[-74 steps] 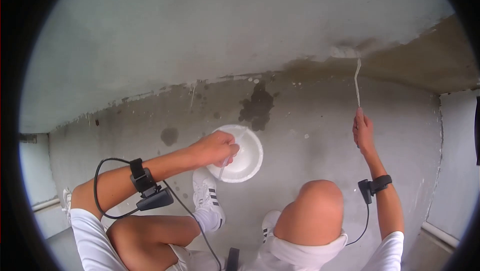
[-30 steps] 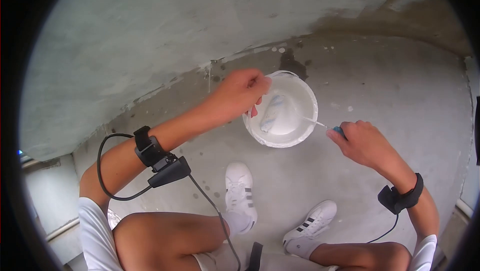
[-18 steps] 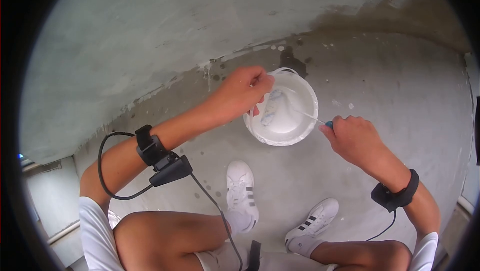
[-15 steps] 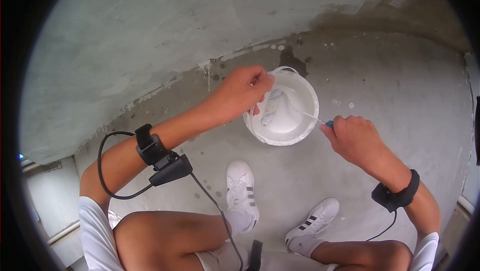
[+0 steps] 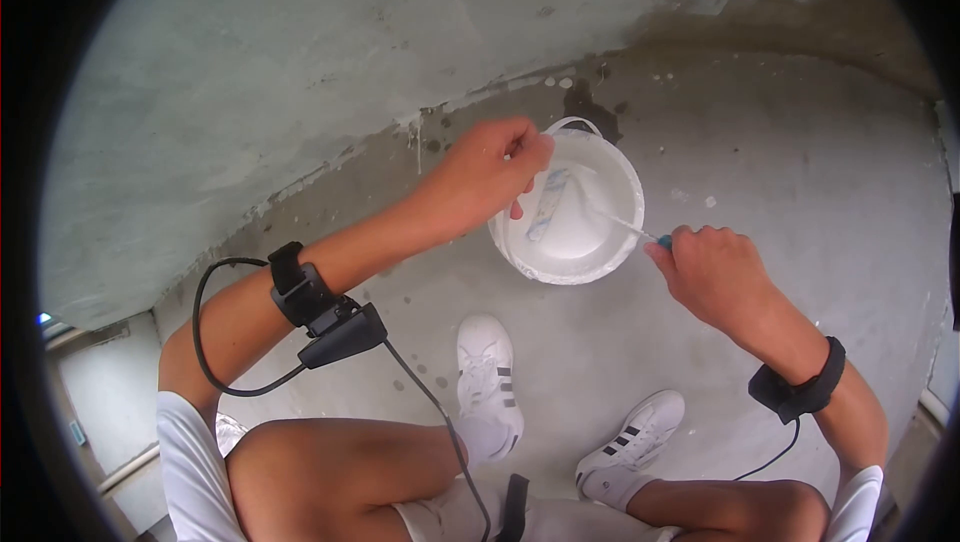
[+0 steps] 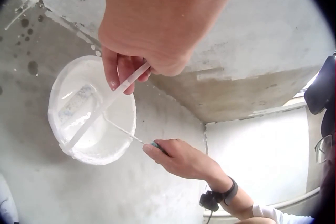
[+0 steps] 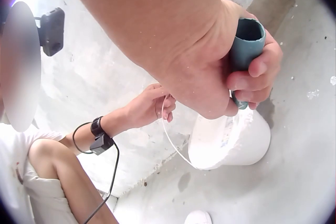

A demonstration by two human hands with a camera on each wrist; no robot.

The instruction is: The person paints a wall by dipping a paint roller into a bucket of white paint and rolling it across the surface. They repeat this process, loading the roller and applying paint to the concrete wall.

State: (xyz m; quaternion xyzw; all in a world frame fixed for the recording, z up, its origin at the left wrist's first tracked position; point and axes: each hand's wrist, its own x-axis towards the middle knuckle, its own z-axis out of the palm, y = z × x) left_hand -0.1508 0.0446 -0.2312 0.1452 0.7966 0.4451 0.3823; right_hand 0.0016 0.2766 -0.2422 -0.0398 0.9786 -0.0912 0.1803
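Observation:
My left hand (image 5: 497, 167) grips the plastic bail handle (image 6: 107, 104) of a white bucket (image 5: 578, 275), which looks tilted in the right wrist view. White paint (image 5: 585, 227) lies inside it. A paint roller (image 5: 547, 204) with a white and pale blue sleeve is in the bucket, against its left side. Its thin metal rod (image 6: 123, 130) crosses the right rim. In my right hand (image 5: 718, 274), the fingers are curled round the roller's blue-green hollow grip (image 7: 248, 48), just right of the bucket.
A painted wall (image 5: 330, 72) rises beyond the bucket, brown and unpainted at the far right. Wet dark stains and paint drips mark the grey floor (image 5: 800, 192). The person's white shoes (image 5: 488, 372) stand near the bucket. A cable (image 5: 425, 392) hangs from the left wrist camera.
The roller has come off the wall at the right and down into the bucket. My left hand and the bucket have shifted right and forward. In the last half second little has moved.

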